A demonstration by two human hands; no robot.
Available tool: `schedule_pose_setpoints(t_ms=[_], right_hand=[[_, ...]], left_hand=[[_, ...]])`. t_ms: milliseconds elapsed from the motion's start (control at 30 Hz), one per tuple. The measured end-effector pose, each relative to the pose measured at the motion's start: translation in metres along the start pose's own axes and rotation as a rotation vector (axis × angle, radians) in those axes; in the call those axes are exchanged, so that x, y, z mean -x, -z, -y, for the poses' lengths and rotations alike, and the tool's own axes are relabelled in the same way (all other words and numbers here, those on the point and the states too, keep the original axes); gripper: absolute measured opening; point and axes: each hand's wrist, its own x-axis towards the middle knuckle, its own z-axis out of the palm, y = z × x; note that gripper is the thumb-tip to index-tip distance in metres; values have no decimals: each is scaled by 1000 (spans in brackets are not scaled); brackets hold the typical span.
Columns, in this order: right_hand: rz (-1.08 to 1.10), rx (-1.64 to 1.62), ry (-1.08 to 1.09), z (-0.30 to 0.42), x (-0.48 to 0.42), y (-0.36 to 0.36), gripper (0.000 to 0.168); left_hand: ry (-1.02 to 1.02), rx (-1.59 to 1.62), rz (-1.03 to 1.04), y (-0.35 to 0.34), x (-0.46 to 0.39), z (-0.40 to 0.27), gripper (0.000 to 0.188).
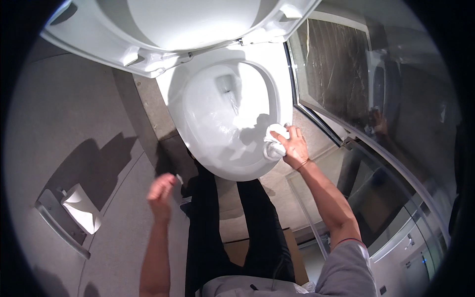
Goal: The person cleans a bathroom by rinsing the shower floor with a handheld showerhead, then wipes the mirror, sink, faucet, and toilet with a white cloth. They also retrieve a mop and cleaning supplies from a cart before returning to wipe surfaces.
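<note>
A white toilet bowl [222,122] lies in front of me, its seat and lid [178,22] raised. My right hand [295,146] grips a crumpled white paper or cloth wad [275,143] against the bowl's right rim. Water is visible inside the bowl. Left of the bowl's front, my left hand [162,187] is raised with its fingers curled and slightly blurred. A small white scrap [179,179] shows at its fingertips; whether the fingers hold it I cannot tell.
A toilet paper roll [81,209] hangs on the left wall near a curved metal bar [61,230]. Close along the bowl's right side runs a framed glass shower panel [334,70]. Cardboard [295,252] lies on the floor behind my legs.
</note>
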Motion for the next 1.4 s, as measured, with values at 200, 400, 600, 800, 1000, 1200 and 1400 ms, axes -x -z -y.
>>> schedule_pose_setpoints(t_ms=[200,400,600,800,1000,1200,1400], right_hand=[[-290,260,103,20,-149,100,82],[180,579,-49,17,-119,63,77],[506,79,-256,106,31,-42,52],[144,-1088,-359,184,-92,-116,33],[-433,-2110,-189,88,-233,-22,44],[-948,-2437,-360,101,-151,79,36],[-1263,-1123,-1111,87,-232,43,57]], left_hand=[[146,-304,769,-5,113,30,22],[331,-257,482,-7,127,53,29],[373,-244,496,7,130,62,31],[293,-320,476,19,139,59,32],[267,-303,494,20,130,58,31],[330,-287,486,26,136,67,31],[309,-274,552,36,123,66,32]])
